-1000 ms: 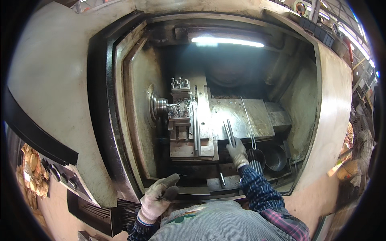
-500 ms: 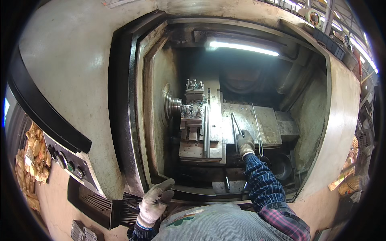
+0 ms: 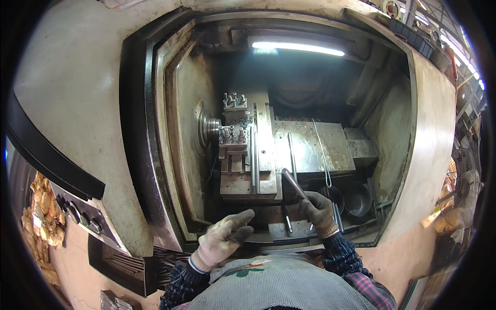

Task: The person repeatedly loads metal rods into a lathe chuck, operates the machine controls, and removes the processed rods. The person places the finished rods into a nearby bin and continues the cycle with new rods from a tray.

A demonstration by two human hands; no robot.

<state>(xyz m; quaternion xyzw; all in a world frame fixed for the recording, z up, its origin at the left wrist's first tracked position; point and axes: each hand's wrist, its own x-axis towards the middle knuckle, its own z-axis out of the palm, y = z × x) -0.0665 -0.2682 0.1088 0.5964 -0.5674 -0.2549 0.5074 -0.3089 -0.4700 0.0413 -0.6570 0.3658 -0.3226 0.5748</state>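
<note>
My right hand [image 3: 319,213], in a grey work glove, is closed around a metal rod [image 3: 294,183] that tilts up and to the left. Lower left, my left hand [image 3: 223,242] in a pale knitted glove has its fingers stretched out and the thumb apart, holding nothing. It is in front of the lathe opening's lower edge. Beyond the right hand, another metal rod [image 3: 293,154] lies on the flat plate [image 3: 308,135]. Farther left, upright tool holders with bolts [image 3: 233,135] stand beside the spindle nose [image 3: 213,127].
A long bent wire hook [image 3: 322,152] lies across the plate's right side. Rods [image 3: 254,159] rest along the slide, and a short rod [image 3: 287,221] stands near the front edge. Round dark bowls [image 3: 356,199] sit at right. A black bin [image 3: 121,266] holds rods at lower left.
My right hand has drawn back toward me, lifting one rod off the plate while another stays there. My left hand has moved up and right, fingers extended. The view has shifted slightly.
</note>
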